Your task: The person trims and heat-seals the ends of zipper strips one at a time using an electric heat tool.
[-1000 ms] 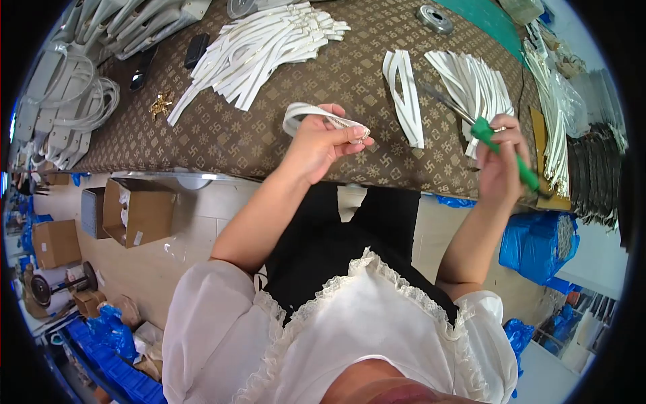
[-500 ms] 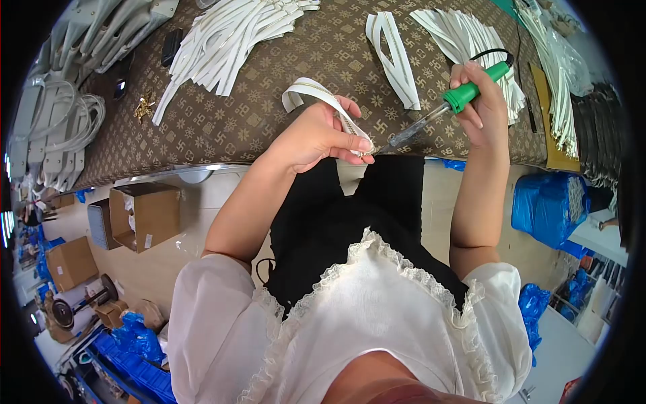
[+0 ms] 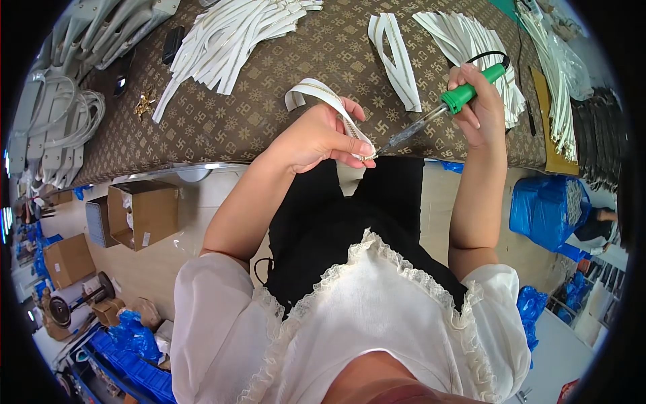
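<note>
A white zipper strip (image 3: pixel 316 87) is pinched in my left hand (image 3: pixel 330 138), its free end curling up over the patterned tablecloth. My right hand (image 3: pixel 479 108) grips the green handle of a soldering-iron-like tool (image 3: pixel 459 98). The tool's metal tip points down-left and ends close to the zipper end at my left fingertips; whether they touch is too small to tell. Farther back, a folded zipper strip (image 3: pixel 396 64) lies on the cloth between a large pile of white zippers (image 3: pixel 232 44) and a second bundle (image 3: pixel 464 40). Small gold-coloured parts (image 3: pixel 144 106) lie at the left.
Grey-white pieces with clear tubing (image 3: pixel 57 128) fill the table's left end. More strips (image 3: pixel 555 101) and dark stacked material (image 3: pixel 595 135) are at the right. Cardboard boxes (image 3: pixel 155 214) and a blue bag (image 3: pixel 545 210) stand below the table edge. Part of another person (image 3: pixel 595 225) shows at far right.
My right hand has turned the green tool and brought its tip beside the zipper end. My left hand still holds the strip, now nearer the table edge. The view has shifted.
</note>
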The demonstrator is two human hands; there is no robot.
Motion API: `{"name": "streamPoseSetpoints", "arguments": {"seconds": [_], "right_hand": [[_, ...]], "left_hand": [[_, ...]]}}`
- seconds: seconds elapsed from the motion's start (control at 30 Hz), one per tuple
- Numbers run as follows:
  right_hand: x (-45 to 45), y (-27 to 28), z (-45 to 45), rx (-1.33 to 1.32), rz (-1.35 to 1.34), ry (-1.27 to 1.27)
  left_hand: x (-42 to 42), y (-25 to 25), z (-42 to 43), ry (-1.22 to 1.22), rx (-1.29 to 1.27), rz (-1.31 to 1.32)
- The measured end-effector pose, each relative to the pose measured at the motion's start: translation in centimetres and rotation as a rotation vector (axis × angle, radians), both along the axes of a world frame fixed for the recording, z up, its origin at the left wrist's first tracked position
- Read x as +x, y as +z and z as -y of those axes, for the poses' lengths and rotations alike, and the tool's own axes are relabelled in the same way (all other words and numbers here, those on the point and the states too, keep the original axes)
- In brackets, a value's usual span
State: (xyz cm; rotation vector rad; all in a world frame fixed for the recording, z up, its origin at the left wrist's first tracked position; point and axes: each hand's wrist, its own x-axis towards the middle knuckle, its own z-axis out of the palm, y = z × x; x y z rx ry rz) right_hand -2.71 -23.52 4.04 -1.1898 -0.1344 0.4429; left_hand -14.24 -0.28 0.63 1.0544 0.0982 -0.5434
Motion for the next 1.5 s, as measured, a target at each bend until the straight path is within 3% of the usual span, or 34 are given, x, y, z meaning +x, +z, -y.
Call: {"name": "streamPoseSetpoints", "arguments": {"seconds": [0.17, 0.3, 0.4, 0.53, 0.83, 0.97, 1.5], "right_hand": [[-0.2, 0.3, 0.1, 0.008, 0.085, -0.060], [0.6, 0.5, 1.7, 0.103, 0.162, -0.157], [0.8, 0.1, 2.5, 0.213, 0.199, -0.198], [-0.3, -0.6, 2.3, 0.341, 0.222, -0.239], [-2.2, -0.8, 0.4, 0.330, 0.282, -0.216], [-2.5, -0.5, 0.1, 0.319, 0.301, -0.186], [-2.3, -0.3, 0.1, 0.351, 0.233, -0.320]], "left_hand": [[0.0, -0.1, 0.0, 0.025, 0.041, 0.006], [-0.1, -1.9, 0.3, 0.198, 0.083, 0.074], [-0.1, -2.6, 0.5, 0.479, -0.045, 0.164], [-0.2, -2.1, 1.3, 0.628, -0.108, 0.233], [-0.5, -2.3, 2.7, 0.724, 0.048, 0.470], [-0.7, -2.8, 2.8, 0.715, 0.233, 0.588], [-0.6, -1.8, 1.9, 0.645, -0.187, 0.283]]}}
